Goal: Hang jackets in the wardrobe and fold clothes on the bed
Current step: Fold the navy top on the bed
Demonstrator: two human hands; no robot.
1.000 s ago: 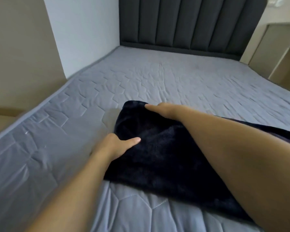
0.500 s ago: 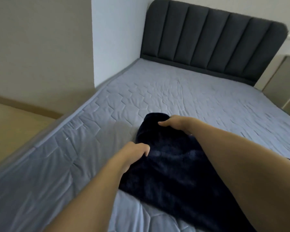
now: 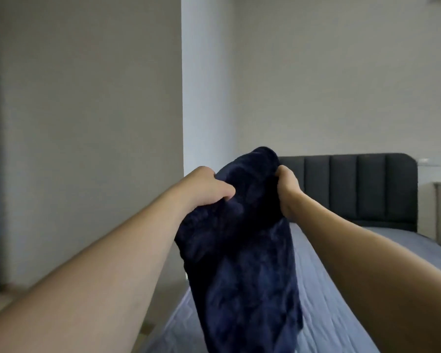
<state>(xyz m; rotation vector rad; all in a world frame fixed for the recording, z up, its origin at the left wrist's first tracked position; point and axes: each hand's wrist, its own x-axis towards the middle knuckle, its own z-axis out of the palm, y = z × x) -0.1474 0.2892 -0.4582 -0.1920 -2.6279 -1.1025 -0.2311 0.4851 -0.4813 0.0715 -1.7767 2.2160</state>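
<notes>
Both arms reached forward and up. The left hand [image 3: 209,186] had its fingers curled into the left side of the dark garment [image 3: 239,250], its grip bunching the cloth. The right hand [image 3: 288,189] clutched the garment's right upper edge, thumb and fingers pinching it. The garment hung between the hands, raised above the bed [image 3: 323,301], its lower end cut off by the frame's bottom edge. It hid part of the bed and the left end of the headboard [image 3: 367,189]. The left fingertips were buried in cloth.
</notes>
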